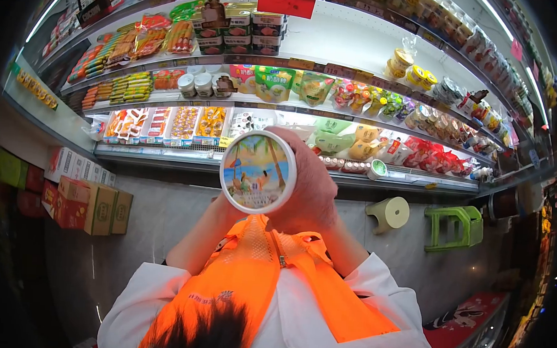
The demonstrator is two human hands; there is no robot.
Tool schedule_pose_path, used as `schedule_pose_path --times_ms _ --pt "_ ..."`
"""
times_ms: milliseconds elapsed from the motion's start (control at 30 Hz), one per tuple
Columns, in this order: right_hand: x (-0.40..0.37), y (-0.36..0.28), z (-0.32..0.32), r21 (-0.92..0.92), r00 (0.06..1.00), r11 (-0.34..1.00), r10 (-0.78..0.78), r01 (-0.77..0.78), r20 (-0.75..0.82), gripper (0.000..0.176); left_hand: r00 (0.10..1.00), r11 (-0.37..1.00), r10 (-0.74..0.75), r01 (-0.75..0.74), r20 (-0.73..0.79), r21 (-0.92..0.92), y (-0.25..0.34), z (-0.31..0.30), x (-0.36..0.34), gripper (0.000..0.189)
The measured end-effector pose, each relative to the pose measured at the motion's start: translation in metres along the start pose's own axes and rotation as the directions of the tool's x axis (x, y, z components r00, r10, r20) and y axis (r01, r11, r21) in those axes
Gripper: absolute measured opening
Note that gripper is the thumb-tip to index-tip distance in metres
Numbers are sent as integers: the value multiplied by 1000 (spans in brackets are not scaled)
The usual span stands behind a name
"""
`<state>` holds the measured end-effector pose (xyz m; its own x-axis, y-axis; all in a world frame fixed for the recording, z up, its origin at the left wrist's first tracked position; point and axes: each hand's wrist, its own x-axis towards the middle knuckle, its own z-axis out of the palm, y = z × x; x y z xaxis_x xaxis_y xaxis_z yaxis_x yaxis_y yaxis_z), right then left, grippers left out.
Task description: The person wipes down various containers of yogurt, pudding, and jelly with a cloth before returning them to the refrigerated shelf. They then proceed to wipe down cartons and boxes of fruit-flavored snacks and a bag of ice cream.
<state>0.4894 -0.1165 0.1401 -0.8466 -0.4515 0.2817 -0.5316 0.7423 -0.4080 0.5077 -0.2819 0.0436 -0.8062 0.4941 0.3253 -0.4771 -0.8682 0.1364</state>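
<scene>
A round tub (258,171) with a white rim and a beach-and-palm-trees picture on its lid is held up close to the camera, lid facing me. My right hand (313,182) is closed around its right side, the back of the hand showing and the fingertips out of sight. Below and behind the tub, my left hand (225,210) shows only near the wrist. The tub covers its fingers, so whether it grips the tub from beneath is hidden. Beyond both hands runs the lowest shelf of a lit chiller (166,150).
Packaged sausages (134,40), stacked tins (238,33) and a green pouch (274,84) fill the shelves. A small lidded cup (377,169) stands at the shelf's front edge. Cardboard boxes (103,210) are on the floor at left; a cream stool (390,214) and a green stool (455,227) stand at right.
</scene>
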Motion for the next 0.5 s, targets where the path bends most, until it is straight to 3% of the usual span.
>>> schedule_pose_path --times_ms 67,133,167,267,300,333,367,400,433,500 --pt "-6 16 -2 -76 983 985 -143 153 119 51 955 986 1 49 -298 160 2 7 2 54" --pt "-10 27 5 -67 971 971 -222 228 90 57 818 923 11 213 -575 321 2 24 8 56" --pt "-12 33 11 -22 967 968 -249 251 46 60 807 784 154 252 -571 567 2 19 7 59" --pt "-16 43 36 436 986 886 -161 160 -37 70 670 654 396 274 -628 705 -2 6 6 65" --pt "-16 44 44 765 988 643 -101 -26 119 69 727 737 241 294 -644 608 0 10 1 71" --pt "-17 45 51 925 962 287 -40 -248 270 70 730 786 223 256 -646 562 -1 20 0 72" --pt "-19 52 61 913 914 -39 -30 -406 406 68 733 830 202 223 -649 510 -2 28 -2 72" --pt "-20 59 72 781 849 -360 -67 -510 524 67 737 869 179 191 -651 456 -4 35 -3 72" --pt "-22 65 83 547 778 -633 -145 -548 611 68 748 834 214 195 -628 517 -6 42 -5 75" --pt "-23 71 109 709 763 -469 106 -527 638 57 768 617 293 304 -570 726 -7 35 -5 75"
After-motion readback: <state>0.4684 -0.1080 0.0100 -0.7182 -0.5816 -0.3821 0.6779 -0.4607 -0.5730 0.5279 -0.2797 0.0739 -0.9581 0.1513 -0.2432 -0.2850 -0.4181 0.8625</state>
